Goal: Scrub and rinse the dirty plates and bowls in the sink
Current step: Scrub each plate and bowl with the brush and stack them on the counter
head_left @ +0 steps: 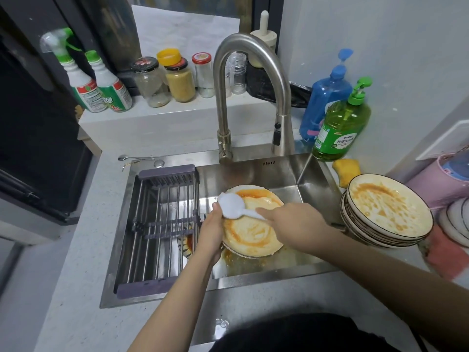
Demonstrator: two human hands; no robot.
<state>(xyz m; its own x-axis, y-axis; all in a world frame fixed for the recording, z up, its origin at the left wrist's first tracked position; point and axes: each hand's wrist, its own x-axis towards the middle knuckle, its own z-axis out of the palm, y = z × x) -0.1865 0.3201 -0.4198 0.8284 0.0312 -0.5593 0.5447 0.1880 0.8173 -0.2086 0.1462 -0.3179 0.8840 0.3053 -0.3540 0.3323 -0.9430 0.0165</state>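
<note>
A cream plate [251,232] smeared with orange sauce is tilted over the steel sink [286,179]. My left hand [212,232] grips the plate's left rim. My right hand [294,224] holds the handle of a white plastic rice paddle [232,205], whose blade lies on the plate's upper left. A stack of several dirty cream plates [385,214] with dark rims sits on the counter right of the sink. Another sauce-stained dish [187,243] shows partly under the rack in the sink.
A metal drying rack [162,224] spans the sink's left half. The curved faucet [251,97] stands behind, with no water visible. Green [340,128] and blue [322,97] soap bottles and a yellow sponge [346,171] sit at right. Jars and spray bottles line the back ledge.
</note>
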